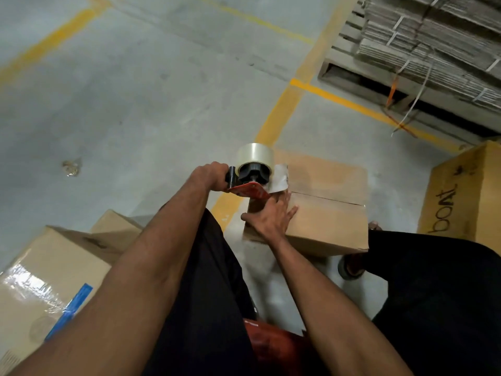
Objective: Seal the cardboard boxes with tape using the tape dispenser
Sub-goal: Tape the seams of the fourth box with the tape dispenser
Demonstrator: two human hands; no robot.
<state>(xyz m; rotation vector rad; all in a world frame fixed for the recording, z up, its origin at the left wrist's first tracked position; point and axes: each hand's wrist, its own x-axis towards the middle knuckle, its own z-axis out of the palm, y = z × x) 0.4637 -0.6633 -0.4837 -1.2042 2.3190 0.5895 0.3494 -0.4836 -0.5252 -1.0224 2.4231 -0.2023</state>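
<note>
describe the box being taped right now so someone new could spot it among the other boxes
Start at the person's black trousers low in the frame: the box being taped sits on the floor between the knees. The right hand presses flat on it and the left hand holds the tape dispenser at its edge. Unlike its neighbours, it is plain, with an untaped top seam.

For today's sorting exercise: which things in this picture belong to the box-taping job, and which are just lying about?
Belonging to the job:
- tape dispenser, gripped by the left hand
- small cardboard box, steadied by the right hand

Lying about:
- taped box with blue strip
- box marked "boat"
- pallet of flat cardboard
- scrap on the floor
</note>
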